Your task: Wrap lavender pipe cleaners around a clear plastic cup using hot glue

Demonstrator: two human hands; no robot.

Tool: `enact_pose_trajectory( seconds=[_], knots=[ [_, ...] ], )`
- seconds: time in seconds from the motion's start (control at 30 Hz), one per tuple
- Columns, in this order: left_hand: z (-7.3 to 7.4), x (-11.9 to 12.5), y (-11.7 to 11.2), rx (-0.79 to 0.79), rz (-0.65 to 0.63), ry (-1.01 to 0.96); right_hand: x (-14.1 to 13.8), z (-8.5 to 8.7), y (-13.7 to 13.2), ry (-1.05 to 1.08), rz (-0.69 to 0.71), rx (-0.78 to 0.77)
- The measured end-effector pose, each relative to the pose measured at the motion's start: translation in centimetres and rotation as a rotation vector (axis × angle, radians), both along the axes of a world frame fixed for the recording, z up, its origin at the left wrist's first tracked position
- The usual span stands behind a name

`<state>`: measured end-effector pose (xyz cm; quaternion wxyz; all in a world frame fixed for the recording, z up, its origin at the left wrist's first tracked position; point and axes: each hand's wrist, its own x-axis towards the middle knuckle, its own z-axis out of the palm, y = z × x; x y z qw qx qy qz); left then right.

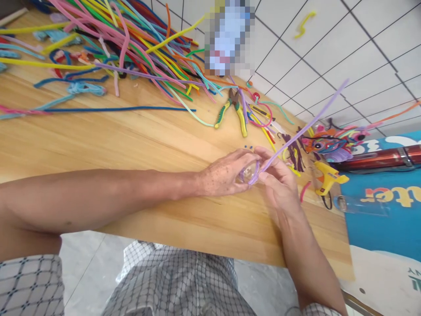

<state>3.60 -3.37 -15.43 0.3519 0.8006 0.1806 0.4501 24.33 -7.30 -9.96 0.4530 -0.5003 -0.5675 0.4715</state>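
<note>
Fingers (242, 157) partly hide a clear object (249, 173) ringed by purple pipe cleaner (302, 128).

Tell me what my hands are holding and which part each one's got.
Your left hand holds a clear rounded piece around its side; your right hand pinches the purple pipe cleaner close to that piece, its long end free.

purple strand (309, 123) in right hand (280, 181)
</note>
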Motion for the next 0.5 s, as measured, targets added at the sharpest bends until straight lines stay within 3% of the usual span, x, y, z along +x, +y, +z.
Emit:
enact_pose_trajectory(
  seconds=[0.5],
  knots=[
    [0.39, -0.36, -0.01, -0.061, -0.023, 0.010, -0.06, -1.04, 0.13, -0.033, 0.015, 0.068]
  ],
)
